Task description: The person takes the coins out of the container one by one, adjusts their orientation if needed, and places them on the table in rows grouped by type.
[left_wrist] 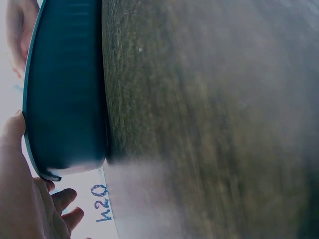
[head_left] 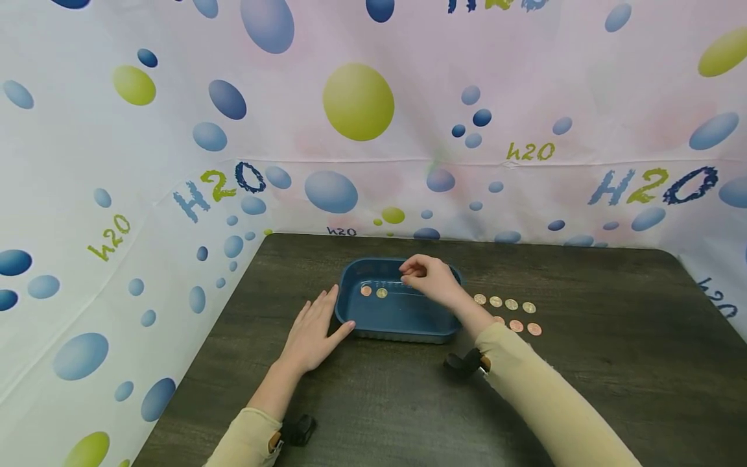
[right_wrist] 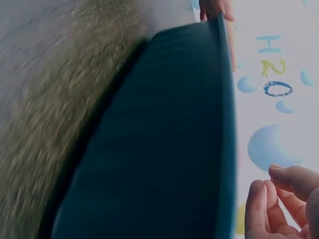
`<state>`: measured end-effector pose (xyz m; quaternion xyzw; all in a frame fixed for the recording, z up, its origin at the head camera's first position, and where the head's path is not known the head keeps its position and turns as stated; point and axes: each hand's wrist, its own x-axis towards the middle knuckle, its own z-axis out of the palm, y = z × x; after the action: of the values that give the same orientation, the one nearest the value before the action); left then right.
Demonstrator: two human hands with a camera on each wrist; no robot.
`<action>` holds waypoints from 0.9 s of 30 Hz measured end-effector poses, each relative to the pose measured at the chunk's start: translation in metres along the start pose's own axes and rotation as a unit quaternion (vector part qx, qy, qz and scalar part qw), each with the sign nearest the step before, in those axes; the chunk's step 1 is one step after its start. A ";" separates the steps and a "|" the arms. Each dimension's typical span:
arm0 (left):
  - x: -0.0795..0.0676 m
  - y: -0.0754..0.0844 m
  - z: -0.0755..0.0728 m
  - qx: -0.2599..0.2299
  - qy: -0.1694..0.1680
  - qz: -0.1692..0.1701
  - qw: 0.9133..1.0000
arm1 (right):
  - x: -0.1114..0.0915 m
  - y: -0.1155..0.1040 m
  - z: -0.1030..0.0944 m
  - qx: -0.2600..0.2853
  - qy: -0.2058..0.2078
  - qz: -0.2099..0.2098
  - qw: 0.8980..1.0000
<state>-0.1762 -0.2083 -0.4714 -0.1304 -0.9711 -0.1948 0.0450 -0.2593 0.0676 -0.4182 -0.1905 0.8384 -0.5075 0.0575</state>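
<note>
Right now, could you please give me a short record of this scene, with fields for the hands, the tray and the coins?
left hand: flat on the table, fingers straight, touching the tray's left side
right hand: over the tray, fingertips curled together; whether they pinch a coin cannot be told
tray: blue, middle of the table
coins in tray: two, near the far wall
coins on table: two rows right of the tray, partly hidden by the right arm
</note>
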 end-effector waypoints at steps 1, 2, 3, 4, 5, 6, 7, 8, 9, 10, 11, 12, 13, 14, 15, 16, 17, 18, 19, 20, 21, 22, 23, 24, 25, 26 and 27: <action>0.000 0.000 0.000 0.000 -0.001 -0.001 1.000 | 0.003 -0.001 0.005 0.001 -0.002 -0.001 1.000; 0.000 0.000 0.000 0.002 -0.001 -0.002 1.000 | 0.007 -0.001 0.010 0.002 -0.004 -0.001 1.000; 0.000 0.000 0.000 0.003 0.000 -0.003 1.000 | 0.010 -0.002 0.015 0.002 -0.005 -0.002 1.000; 0.000 0.000 0.000 0.004 -0.001 -0.004 1.000 | 0.012 -0.003 0.020 0.005 -0.006 0.000 1.000; 0.000 0.000 0.000 0.004 -0.001 -0.005 1.000 | 0.015 -0.003 0.024 0.005 -0.006 0.001 1.000; 0.000 0.000 0.000 0.003 -0.003 -0.006 1.000 | 0.017 -0.003 0.029 0.007 -0.007 0.002 1.000; 0.000 0.000 0.000 0.003 -0.003 -0.005 1.000 | 0.019 -0.003 0.033 0.008 -0.008 0.005 1.000; 0.000 0.000 0.000 0.003 -0.003 -0.006 1.000 | 0.021 -0.003 0.037 0.010 -0.010 0.010 1.000; 0.000 0.000 0.000 0.003 -0.005 -0.007 1.000 | 0.023 -0.003 0.041 0.011 -0.012 0.014 1.000; 0.000 0.000 0.000 0.003 -0.007 -0.008 1.000 | 0.025 -0.003 0.045 0.014 -0.014 0.020 1.000; 0.000 0.000 0.000 0.003 -0.008 -0.009 1.000 | 0.027 -0.002 0.049 0.013 -0.018 0.022 1.000; 0.001 -0.001 0.000 0.005 -0.009 -0.009 1.000 | 0.029 -0.002 0.052 0.013 -0.021 0.026 0.999; 0.001 -0.001 0.001 0.006 -0.009 -0.009 1.000 | 0.030 -0.002 0.055 0.011 -0.024 0.030 0.999; 0.001 -0.001 0.001 0.009 -0.010 -0.009 1.000 | 0.032 -0.002 0.057 0.009 -0.026 0.032 0.999; 0.001 -0.002 0.002 0.010 -0.009 -0.009 1.000 | 0.035 -0.002 0.060 0.004 -0.028 0.032 0.999; 0.001 -0.002 0.002 0.009 -0.009 -0.008 1.000 | 0.036 -0.002 0.062 -0.001 -0.030 0.031 0.999; 0.001 -0.002 0.002 0.009 -0.008 -0.008 1.000 | 0.038 -0.002 0.064 -0.005 -0.032 0.031 0.999; 0.001 -0.003 0.002 0.009 -0.008 -0.008 1.000 | 0.040 -0.002 0.065 -0.010 -0.032 0.032 0.999; 0.001 -0.003 0.002 0.008 -0.007 -0.008 1.000 | 0.042 -0.002 0.067 -0.019 -0.033 0.030 0.999; 0.001 -0.003 0.002 0.007 -0.007 -0.008 1.000 | 0.044 -0.001 0.069 -0.028 -0.035 0.029 0.999; 0.001 -0.003 0.002 0.005 -0.007 -0.008 1.000 | 0.045 0.000 0.070 -0.035 -0.036 0.027 0.998; 0.001 -0.002 0.002 0.003 -0.007 -0.008 1.000 | 0.045 0.002 0.072 -0.043 -0.040 0.026 0.998; 0.001 -0.002 0.002 0.002 -0.007 -0.008 1.000 | 0.046 0.004 0.073 -0.051 -0.041 0.027 0.997; 0.001 -0.002 0.002 0.002 -0.007 -0.007 1.000 | 0.046 0.005 0.074 -0.060 -0.041 0.026 0.997; 0.001 -0.002 0.002 0.002 -0.007 -0.007 1.000 | 0.047 0.007 0.075 -0.069 -0.042 0.027 0.996; 0.001 -0.002 0.002 0.001 -0.007 -0.007 1.000 | 0.047 0.008 0.076 -0.075 -0.043 0.028 0.996; 0.001 -0.002 0.002 0.001 -0.007 -0.006 1.000 | 0.047 0.009 0.077 -0.083 -0.043 0.026 0.995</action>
<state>-0.1779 -0.2091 -0.4740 -0.1255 -0.9723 -0.1935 0.0374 -0.2830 -0.0103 -0.4585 -0.1940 0.8789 -0.4263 0.0908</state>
